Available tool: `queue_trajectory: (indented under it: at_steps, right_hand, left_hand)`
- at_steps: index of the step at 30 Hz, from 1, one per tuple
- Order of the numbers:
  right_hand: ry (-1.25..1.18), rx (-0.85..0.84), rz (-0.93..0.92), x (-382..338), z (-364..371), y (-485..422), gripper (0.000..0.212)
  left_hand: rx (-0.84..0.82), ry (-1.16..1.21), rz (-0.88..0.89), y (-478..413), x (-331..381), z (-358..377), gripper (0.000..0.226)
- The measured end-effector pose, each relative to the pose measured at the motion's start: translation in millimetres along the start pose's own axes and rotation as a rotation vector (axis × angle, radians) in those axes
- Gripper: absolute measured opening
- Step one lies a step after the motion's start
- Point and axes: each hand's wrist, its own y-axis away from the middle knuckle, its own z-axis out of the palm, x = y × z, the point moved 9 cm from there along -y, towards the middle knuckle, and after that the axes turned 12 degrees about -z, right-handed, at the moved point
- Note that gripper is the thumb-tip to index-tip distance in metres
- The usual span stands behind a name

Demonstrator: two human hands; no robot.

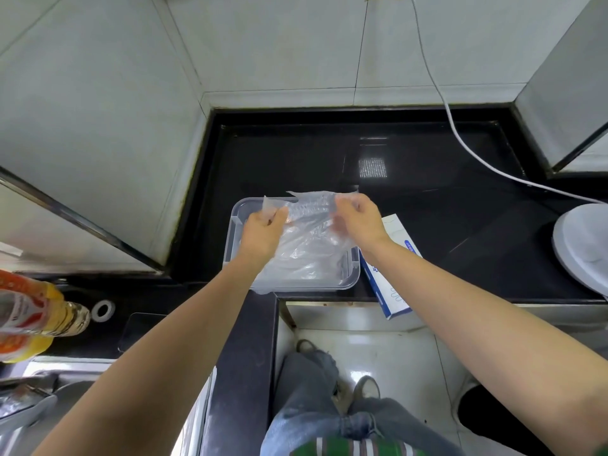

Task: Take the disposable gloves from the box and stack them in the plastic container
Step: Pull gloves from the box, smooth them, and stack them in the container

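Observation:
A clear plastic container (353,278) sits on the black counter near its front edge, with several thin transparent gloves lying in it. Above it, a transparent disposable glove (309,209) is stretched between my hands. My left hand (263,232) pinches its left side and my right hand (357,222) pinches its right side. The white and blue glove box (394,287) lies just right of the container, partly under my right forearm, overhanging the counter edge.
A white cable (460,139) runs down the tiled wall onto the black counter (427,209). A white round appliance (582,248) stands at the right edge. An oil bottle (39,311) lies at the left above a sink. Tiled walls close in at the back and the left.

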Motion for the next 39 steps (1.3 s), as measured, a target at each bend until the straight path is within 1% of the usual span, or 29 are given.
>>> queue_trajectory:
  at_steps: [1, 3, 5, 7, 8, 10, 11, 12, 14, 16, 18, 19, 20, 21, 22, 23, 24, 25, 26, 28, 30, 31, 32, 34, 35, 36, 37, 38, 39]
  right_hand:
    - [0.014, -0.045, 0.014, 1.0, 5.5, 1.8, 0.020]
    - [0.086, -0.094, -0.005, 0.3, 10.3, 4.1, 0.017]
    - [0.158, -0.039, -0.060, -2.8, 6.0, 2.5, 0.019]
    - [0.165, -0.011, -0.081, -3.6, 5.8, 3.1, 0.020]
    - [0.172, -0.043, -0.080, -3.0, 11.5, 3.8, 0.021]
    - [0.209, -0.181, -0.033, 3.8, 29.9, 8.4, 0.025]
    - [0.233, -0.236, -0.016, 7.8, 37.1, 10.7, 0.024]
    - [0.266, -0.251, -0.022, 9.0, 39.6, 10.7, 0.019]
    - [0.330, -0.190, -0.068, 9.1, 34.6, 4.8, 0.013]
    - [0.356, -0.072, -0.158, 2.1, 23.5, 1.7, 0.023]
    - [0.340, 0.077, -0.367, -23.5, 11.0, 4.8, 0.036]
    - [0.318, 0.120, -0.470, -37.3, 7.8, 7.9, 0.036]
    - [0.294, 0.117, -0.542, -47.4, 9.4, 9.5, 0.032]
    - [0.285, 0.062, -0.570, -49.9, 15.6, 8.7, 0.025]
    - [0.296, -0.042, -0.537, -46.0, 26.7, 6.2, 0.018]
    - [0.327, -0.178, -0.436, -32.6, 41.2, 3.4, 0.015]
    - [0.360, -0.324, -0.294, -12.5, 55.8, 2.8, 0.017]
    - [0.389, -0.445, -0.140, 10.7, 67.5, 5.4, 0.023]
    - [0.415, -0.522, -0.001, 31.3, 74.4, 8.3, 0.032]
    - [0.443, -0.570, 0.181, 57.0, 78.5, 13.9, 0.044]
    - [0.462, -0.592, 0.251, 70.0, 82.9, 14.8, 0.050]
    - [0.470, -0.601, 0.263, 74.5, 84.3, 14.2, 0.053]
    - [0.469, -0.605, 0.272, 77.8, 86.4, 14.0, 0.056]
    - [0.477, -0.611, 0.292, 86.0, 87.1, 14.1, 0.061]
    - [0.488, -0.618, 0.300, 89.5, 87.4, 14.2, 0.064]
    - [0.493, -0.628, 0.309, 91.4, 88.8, 15.3, 0.066]
    - [0.495, -0.636, 0.320, 93.9, 90.0, 15.2, 0.068]
    - [0.486, -0.636, 0.328, 95.7, 90.7, 14.8, 0.068]
    - [0.477, -0.634, 0.336, 98.3, 90.9, 13.7, 0.068]
  left_hand:
    - [0.006, -0.017, 0.008, 0.1, 0.4, 0.9, 0.035]
    - [0.015, -0.049, 0.014, 0.1, -0.8, 0.9, 0.034]
    - [0.031, -0.046, 0.008, -0.6, -4.2, -4.3, 0.036]
    - [0.048, -0.054, 0.010, -2.3, -7.9, -10.9, 0.041]
    - [0.054, -0.061, 0.014, -3.7, -9.4, -13.8, 0.042]
    - [0.067, -0.093, 0.012, -6.4, -12.1, -19.0, 0.043]
    - [0.075, -0.109, 0.016, -7.7, -12.1, -21.6, 0.043]
    - [0.089, -0.126, 0.025, -9.2, -11.8, -24.3, 0.043]
    - [0.133, -0.193, 0.042, -12.3, -11.1, -29.0, 0.043]
    - [0.171, -0.320, 0.071, -14.9, -9.9, -28.1, 0.043]
    - [0.202, -0.478, 0.128, -17.8, -6.7, -21.5, 0.038]
    - [0.209, -0.561, 0.161, -20.1, -5.1, -16.0, 0.032]
    - [0.212, -0.630, 0.190, -21.6, -3.6, -10.9, 0.029]
    - [0.210, -0.676, 0.211, -23.1, -2.8, -4.7, 0.028]
    - [0.206, -0.709, 0.221, -23.6, -2.2, 0.5, 0.028]
    - [0.197, -0.733, 0.229, -23.6, -2.5, 5.6, 0.029]
    - [0.178, -0.752, 0.226, -24.3, -3.5, 10.6, 0.030]
    - [0.154, -0.769, 0.212, -25.5, -5.9, 14.3, 0.029]
    - [0.122, -0.796, 0.178, -27.6, -9.8, 17.3, 0.028]
    - [0.062, -0.831, 0.105, -29.3, -17.9, 20.0, 0.029]
    - [0.045, -0.797, 0.081, -28.2, -21.7, 17.6, 0.041]
    - [0.076, -0.785, 0.123, -24.7, -17.2, 16.0, 0.046]
    - [0.144, -0.787, 0.193, -19.6, -8.6, 11.7, 0.049]
    - [0.328, -0.749, 0.406, 0.0, 18.7, 2.3, 0.040]
    - [0.369, -0.695, 0.511, 11.8, 32.3, 0.6, 0.032]
    - [0.347, -0.644, 0.561, 18.7, 40.5, 3.6, 0.024]
    - [0.288, -0.613, 0.566, 21.5, 45.1, 10.4, 0.019]
    - [0.211, -0.650, 0.531, 17.8, 43.4, 23.3, 0.017]
    - [0.118, -0.745, 0.455, 11.4, 36.4, 38.8, 0.018]
